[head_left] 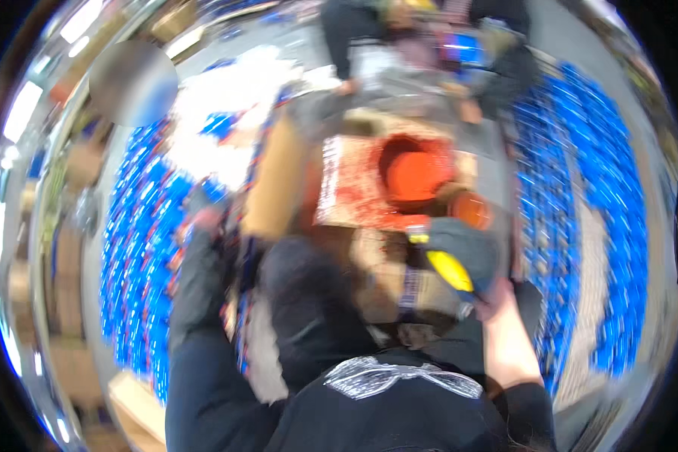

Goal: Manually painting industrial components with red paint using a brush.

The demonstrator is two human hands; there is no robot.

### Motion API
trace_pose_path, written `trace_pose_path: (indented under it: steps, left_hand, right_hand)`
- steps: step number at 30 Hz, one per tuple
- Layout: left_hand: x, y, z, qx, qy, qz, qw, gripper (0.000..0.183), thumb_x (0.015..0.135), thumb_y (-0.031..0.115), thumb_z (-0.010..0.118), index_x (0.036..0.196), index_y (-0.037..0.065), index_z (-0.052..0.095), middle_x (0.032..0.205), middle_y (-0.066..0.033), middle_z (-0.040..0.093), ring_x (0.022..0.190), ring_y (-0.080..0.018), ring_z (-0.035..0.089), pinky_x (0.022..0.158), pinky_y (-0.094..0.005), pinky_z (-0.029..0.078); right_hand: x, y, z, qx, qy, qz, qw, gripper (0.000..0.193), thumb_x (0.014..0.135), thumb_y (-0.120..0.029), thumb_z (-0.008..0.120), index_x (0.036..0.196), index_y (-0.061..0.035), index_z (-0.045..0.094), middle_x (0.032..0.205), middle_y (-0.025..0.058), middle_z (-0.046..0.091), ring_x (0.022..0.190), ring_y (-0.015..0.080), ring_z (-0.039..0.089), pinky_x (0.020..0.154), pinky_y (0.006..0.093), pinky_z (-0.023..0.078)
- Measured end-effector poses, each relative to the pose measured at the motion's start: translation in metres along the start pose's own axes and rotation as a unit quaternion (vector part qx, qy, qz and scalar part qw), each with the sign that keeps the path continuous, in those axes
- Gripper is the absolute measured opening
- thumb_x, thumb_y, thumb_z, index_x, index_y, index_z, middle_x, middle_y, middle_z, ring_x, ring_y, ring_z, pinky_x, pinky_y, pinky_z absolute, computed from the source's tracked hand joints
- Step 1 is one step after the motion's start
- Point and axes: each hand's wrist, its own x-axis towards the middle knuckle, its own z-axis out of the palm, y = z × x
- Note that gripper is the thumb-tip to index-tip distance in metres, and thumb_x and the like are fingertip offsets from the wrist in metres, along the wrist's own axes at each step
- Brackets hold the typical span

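Note:
My right hand, in a dark grey glove, is closed round a tool with a yellow handle; motion smears the tool's working end. Just beyond that hand is a round tub of orange-red paint-like stuff, with a small orange cup beside it. Both rest on a cardboard sheet splashed with red. My left hand reaches out to the left among rows of shiny blue pieces. Its fingers are blurred, and whether they grip a piece does not show.
More rows of blue pieces line the right side. A brown cardboard flap stands left of the splashed sheet. Across from me, a person's hand is near a blue-and-red object. Cartons stand at the far left.

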Motion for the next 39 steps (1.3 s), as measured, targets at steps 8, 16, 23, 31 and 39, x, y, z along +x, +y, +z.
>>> trace_pose_path:
  steps: [8,16,23,31,39]
  left_hand:
    - [0.02,-0.075,0.022,-0.071,-0.129,0.018,0.989,0.084,0.064,0.037,0.079,0.134,0.004,0.046,0.119,-0.0294,0.056,0.113,-0.0475,0.051,0.097,-0.0477,0.042]
    - [0.038,-0.038,0.016,0.004,-0.154,0.016,0.988,0.074,0.068,0.028,0.077,0.131,0.002,0.049,0.118,-0.0224,0.059,0.108,-0.0357,0.056,0.09,-0.0423,0.047]
    - [0.055,-0.036,0.017,-0.093,-0.119,0.066,0.986,0.069,0.073,0.026,0.073,0.132,0.001,0.048,0.119,-0.0229,0.058,0.109,-0.0354,0.056,0.09,-0.0415,0.046]
    - [0.064,-0.041,0.018,-0.19,-0.094,0.11,0.971,0.065,0.077,0.024,0.069,0.132,-0.001,0.046,0.12,-0.0234,0.058,0.111,-0.0351,0.055,0.09,-0.0406,0.046]
    - [0.038,0.05,-0.021,-0.371,-0.233,0.104,0.893,0.054,0.09,0.026,0.057,0.133,-0.004,0.045,0.125,-0.0151,0.054,0.111,-0.0261,0.053,0.093,-0.0349,0.043]
  right_hand:
    - [-0.008,0.015,0.025,-0.116,0.024,-0.08,0.99,0.018,0.075,-0.012,0.061,0.093,-0.0084,0.06,0.094,0.0108,0.06,0.09,0.0327,0.06,0.078,0.0428,0.049]
    - [-0.034,0.009,0.016,-0.162,0.074,-0.089,0.98,0.019,0.077,-0.015,0.063,0.095,-0.0083,0.06,0.093,0.011,0.061,0.09,0.031,0.06,0.078,0.0414,0.05]
    - [-0.047,0.002,0.0,-0.255,0.104,-0.106,0.956,0.019,0.07,-0.013,0.063,0.088,-0.0095,0.061,0.091,0.0103,0.06,0.087,0.0307,0.059,0.077,0.0413,0.049]
    - [-0.069,-0.045,-0.047,-0.367,0.175,-0.051,0.912,0.018,0.071,-0.016,0.064,0.089,-0.013,0.061,0.088,0.0071,0.059,0.085,0.0277,0.058,0.075,0.0411,0.047]
    - [-0.174,-0.051,-0.11,-0.408,0.358,0.074,0.837,0.028,0.078,-0.011,0.067,0.106,-0.0122,0.068,0.082,0.0079,0.067,0.074,0.0253,0.065,0.065,0.0339,0.051]
